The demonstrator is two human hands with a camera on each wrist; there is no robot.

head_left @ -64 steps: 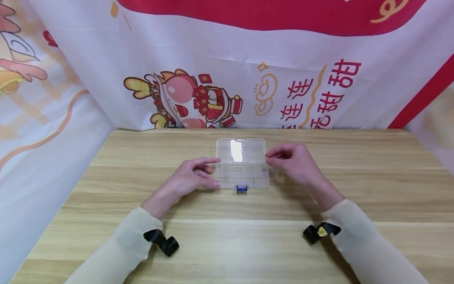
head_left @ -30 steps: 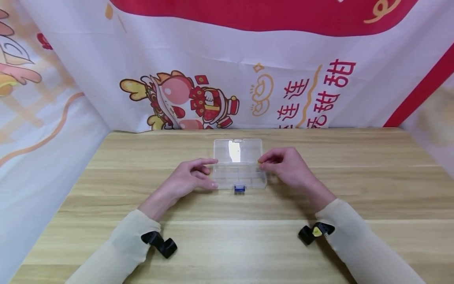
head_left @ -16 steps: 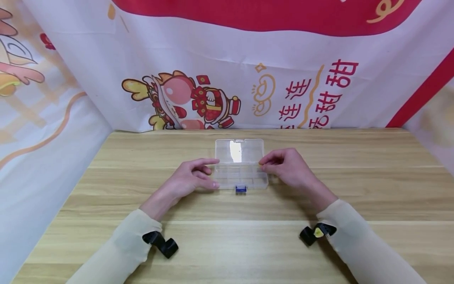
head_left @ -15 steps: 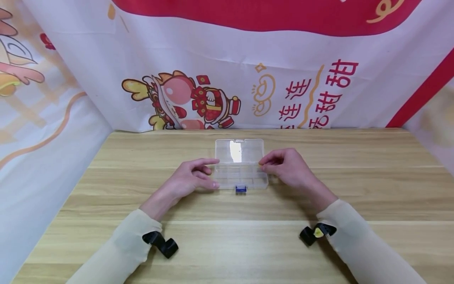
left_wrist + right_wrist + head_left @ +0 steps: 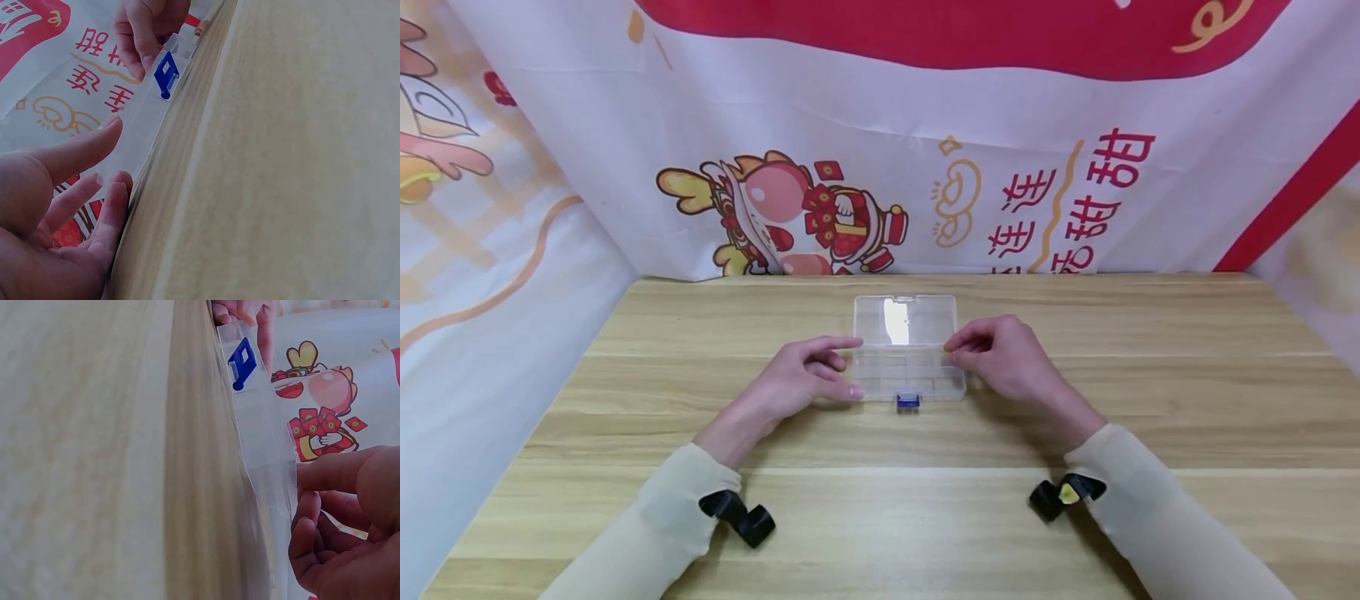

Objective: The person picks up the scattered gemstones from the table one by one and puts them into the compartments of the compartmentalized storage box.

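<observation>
A clear plastic compartment box [image 5: 891,382] lies on the table with its lid [image 5: 932,317] raised at the back. Its blue clasp [image 5: 907,402] faces the front. My left hand [image 5: 793,379] touches the box's left side, index finger straight near the hinge and thumb at the front corner. My right hand [image 5: 1007,358] has thumb and index finger pinched together over the right rear of the box. A small orange-brown thing [image 5: 948,349] barely shows at those fingertips, mostly hidden. In the right wrist view the fingertips are right at the box's end wall.
The wooden table [image 5: 880,500] spreads on all sides of the box. Behind it hangs a white and red printed cloth [image 5: 895,108], with another cloth [image 5: 550,275] along the left. Beyond the box in the left wrist view lies a small brown thing [image 5: 201,28].
Since the earliest frame my right hand has shifted left and slightly nearer, from outside the box's right edge to over its right rear compartment. My left hand stays at the left side.
</observation>
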